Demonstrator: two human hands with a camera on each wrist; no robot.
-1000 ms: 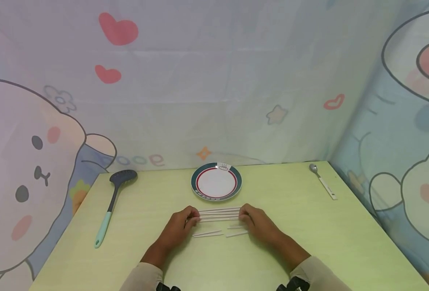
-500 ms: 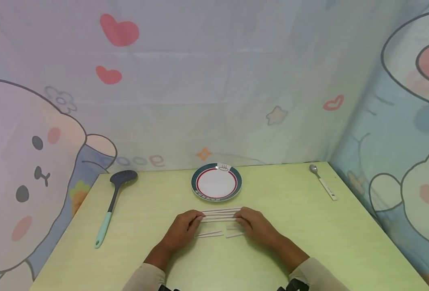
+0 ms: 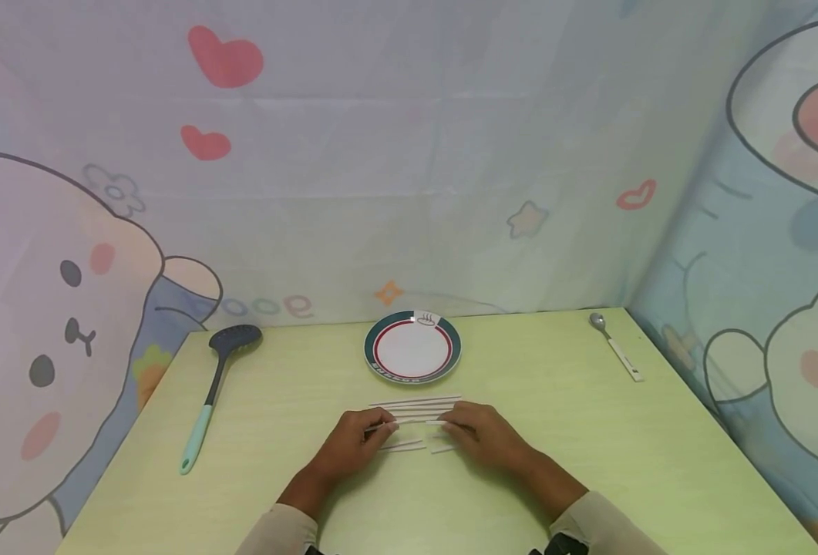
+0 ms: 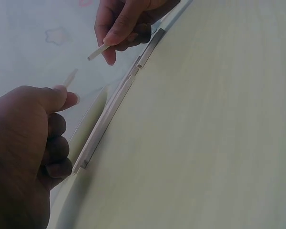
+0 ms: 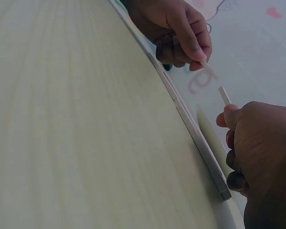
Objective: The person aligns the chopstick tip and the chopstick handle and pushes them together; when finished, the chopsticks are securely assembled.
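Near the middle of the table, my left hand (image 3: 360,439) pinches a thin white stick piece (image 4: 70,78) between thumb and forefinger. Facing it, my right hand (image 3: 485,435) pinches a similar piece (image 5: 224,95). Both wrist views show a gap between the two tips, with the pieces held above the tabletop. Just behind the fingers lie several long white sticks (image 3: 415,401), side by side. Shorter stick pieces (image 3: 405,446) lie in front, on the left, and others (image 3: 443,450) lie on the right, partly hidden by the right hand.
A round plate (image 3: 456,348) with a dark green rim stands behind the sticks. To the left lies a dark slotted ladle (image 3: 235,337) with a mint handle. A small spoon (image 3: 620,356) with a white handle is at the far right. Printed cloth (image 3: 381,154) hangs behind the table.
Both hands have come closer together, slightly toward the person, off the ends of the long sticks. A gap now shows between the two pieces they pinch.
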